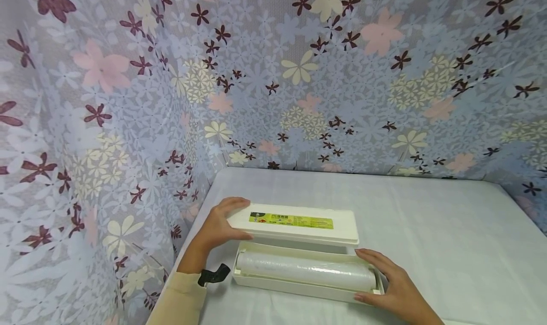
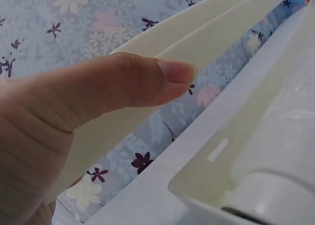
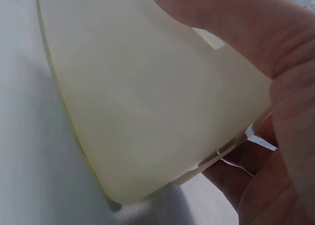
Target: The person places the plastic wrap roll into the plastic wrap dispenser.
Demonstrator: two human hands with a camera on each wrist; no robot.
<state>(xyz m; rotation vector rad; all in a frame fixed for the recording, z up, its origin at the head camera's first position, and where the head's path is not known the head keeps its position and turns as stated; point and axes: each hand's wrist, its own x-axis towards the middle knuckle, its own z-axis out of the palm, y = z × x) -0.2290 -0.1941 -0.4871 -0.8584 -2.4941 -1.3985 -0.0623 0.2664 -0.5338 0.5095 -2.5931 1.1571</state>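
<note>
My left hand (image 1: 220, 226) grips the left end of a long white lid (image 1: 346, 220) with a yellow-green label, raised behind the box. In the left wrist view the thumb presses along the side of the lid (image 2: 216, 35). A clear, shiny roll of cling film (image 1: 303, 270) lies lengthwise in the uncovered white box (image 1: 295, 289). The right hand (image 1: 397, 287) holds the box by its right end, thumb on the front and fingers at the back. The right wrist view shows that thumb laid on the box's outer wall (image 3: 133, 112).
A pale sheet covers the table (image 1: 427, 230) under the box. Flower-patterned fabric (image 1: 265, 101) hangs behind the table and along its left side. A black strap piece (image 1: 215, 275) sticks out from the left cuff, near the box's left end.
</note>
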